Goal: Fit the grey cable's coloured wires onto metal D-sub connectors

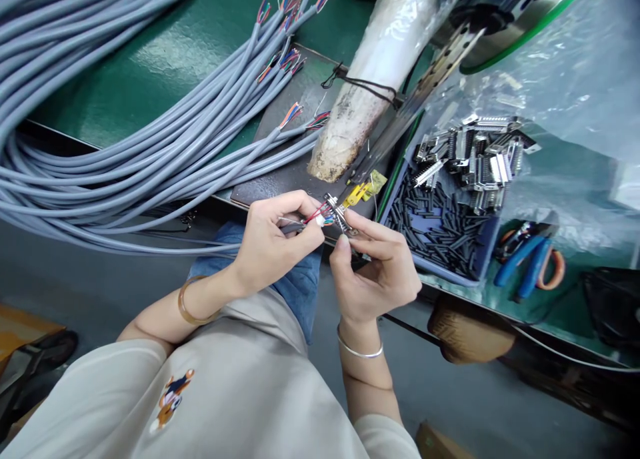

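My left hand [280,235] pinches the end of a grey cable, where several thin coloured wires [327,213] fan out from the sheath. Those wires run to a metal multi-pin connector [336,207] between my two hands. My right hand [377,262] has thumb and forefinger closed at the connector's right side; whether they hold the connector or one of its wires is hard to make out. Just behind the connector a yellow tip [356,195] shows, at the lower end of a dark metal fixture [390,142].
Grey cables [200,152] with stripped ends spread over the left side. A blue tray [435,265] holds black tube pieces [440,225] and metal connectors [480,159]. Blue-handled pliers [533,265] lie right of it. A plastic-wrapped roll [370,65] and a spool [525,32] stand behind.
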A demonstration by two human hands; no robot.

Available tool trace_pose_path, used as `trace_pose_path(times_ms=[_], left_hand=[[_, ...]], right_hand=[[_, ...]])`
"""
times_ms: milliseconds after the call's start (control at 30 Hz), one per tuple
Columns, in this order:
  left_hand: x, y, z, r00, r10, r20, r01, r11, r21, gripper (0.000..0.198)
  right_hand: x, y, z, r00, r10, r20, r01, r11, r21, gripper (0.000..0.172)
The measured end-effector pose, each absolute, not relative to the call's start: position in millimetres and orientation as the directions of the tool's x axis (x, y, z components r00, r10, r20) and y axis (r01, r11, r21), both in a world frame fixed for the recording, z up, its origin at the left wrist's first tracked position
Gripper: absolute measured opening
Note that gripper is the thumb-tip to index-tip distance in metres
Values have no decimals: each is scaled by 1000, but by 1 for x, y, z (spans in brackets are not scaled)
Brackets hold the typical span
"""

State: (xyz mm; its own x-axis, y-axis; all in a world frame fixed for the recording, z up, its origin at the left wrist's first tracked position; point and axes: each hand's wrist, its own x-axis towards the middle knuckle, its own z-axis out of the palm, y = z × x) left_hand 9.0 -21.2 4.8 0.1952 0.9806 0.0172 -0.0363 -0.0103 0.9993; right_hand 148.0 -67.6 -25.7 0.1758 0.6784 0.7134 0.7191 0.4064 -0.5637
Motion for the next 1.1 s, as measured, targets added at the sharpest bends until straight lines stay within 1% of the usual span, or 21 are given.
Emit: trace_pose_path(times_ms=[267,400,600,667,767,833,900,967,1067,1100], left_hand=[[12,-20,-1,165,976,142,47,-152,987,14],[13,-20,-1,148,975,165,75,-178,981,15],[13,-18,5,139,965,223,46,-231,972,16],[13,-17,6,148,966,211,35,-219,975,15],[12,-16,6,178,972,154,20,-160,987,15],[12,-17,5,192,974,118,9,-122,992,14],[11,-18,4,195,976,100,-2,-101,995,13],[10,-19,4,208,974,85,-2,-87,996,12],[6,-20,4,254,966,48,-26,-42,999,11],[5,-20,3,264,964,38,-43,-28,999,11]], right_hand=[[148,-66,-22,170,704,689,704,403,-585,19],[149,-64,-21,174,717,675,682,406,-608,19],[148,-62,-14,166,702,693,735,380,-561,18],[148,-63,-14,148,699,700,756,376,-536,17],[151,-64,-19,90,672,735,785,406,-467,17],[153,-66,-24,53,653,756,802,423,-422,19],[154,-67,-28,43,643,765,808,428,-405,22],[155,-69,-28,89,652,753,779,426,-461,23],[155,-70,-25,223,723,654,647,391,-654,21],[155,-71,-23,247,751,612,609,371,-701,19]])
